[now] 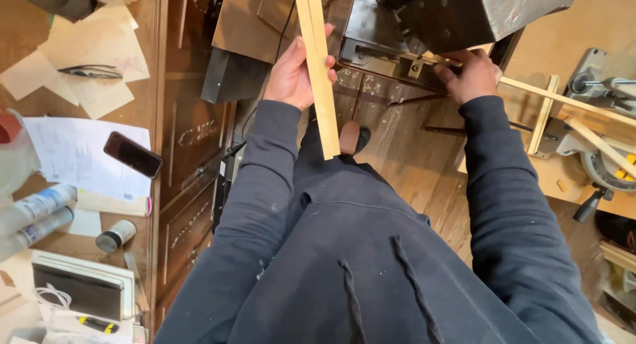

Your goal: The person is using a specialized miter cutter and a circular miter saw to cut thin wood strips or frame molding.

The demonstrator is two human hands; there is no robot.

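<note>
Fingers of the left hand [291, 76] wrap two wooden strips [318, 79]; right hand [472, 74] fingers press a strip in the dark machine [424, 26].

Dark navy hoodie [371, 251], 2 dangling drawstrings [411, 284]

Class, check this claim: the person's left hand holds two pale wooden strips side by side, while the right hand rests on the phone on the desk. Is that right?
Not quite. The left hand does hold the wooden strips, but the right hand is at the dark metal machine, not on the phone, which lies untouched on papers on the desk. The head view shows this.
</note>
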